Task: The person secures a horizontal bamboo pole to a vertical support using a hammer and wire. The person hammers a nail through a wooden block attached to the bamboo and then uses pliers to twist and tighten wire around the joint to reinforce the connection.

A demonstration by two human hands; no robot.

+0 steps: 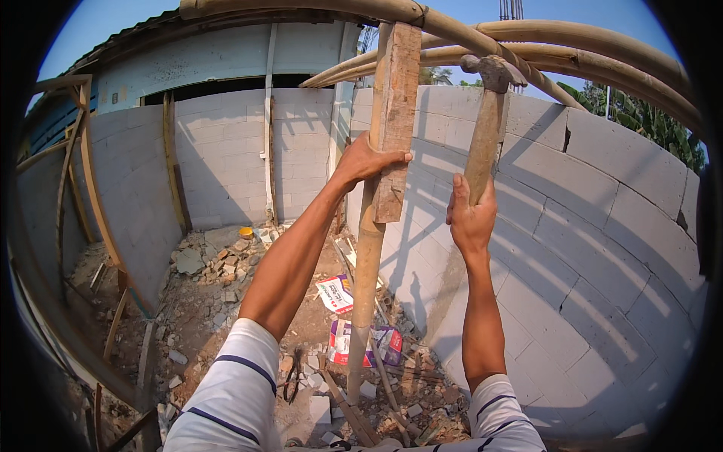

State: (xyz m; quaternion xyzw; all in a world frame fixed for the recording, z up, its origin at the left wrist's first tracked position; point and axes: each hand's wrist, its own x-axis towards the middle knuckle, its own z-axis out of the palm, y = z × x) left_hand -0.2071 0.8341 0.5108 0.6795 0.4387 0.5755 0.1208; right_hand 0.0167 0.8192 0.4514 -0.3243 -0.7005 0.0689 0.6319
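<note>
My left hand point(364, 161) is closed around a short, rough wooden board point(399, 94) and the upright bamboo pole point(367, 264) behind it, thumb across the board's face. The board stands upright against the pole, its upper end just below a horizontal bamboo pole point(467, 38). What looks like a nail sticks out near the board's lower end. To the right, my right hand point(473, 215) grips a hammer point(483, 143) by the lower part of its wooden handle. The hammer is raised, its metal head uppermost and apart from the board.
A grey block wall point(595, 226) curves along the right, more block walls point(218, 151) behind. Rubble point(226, 264), printed sacks point(365, 345), a dark pincer-like tool point(292, 377) and a yellow container point(245, 233) lie on the ground. Timber posts point(98, 181) stand left; bamboo poles point(587, 60) cross overhead.
</note>
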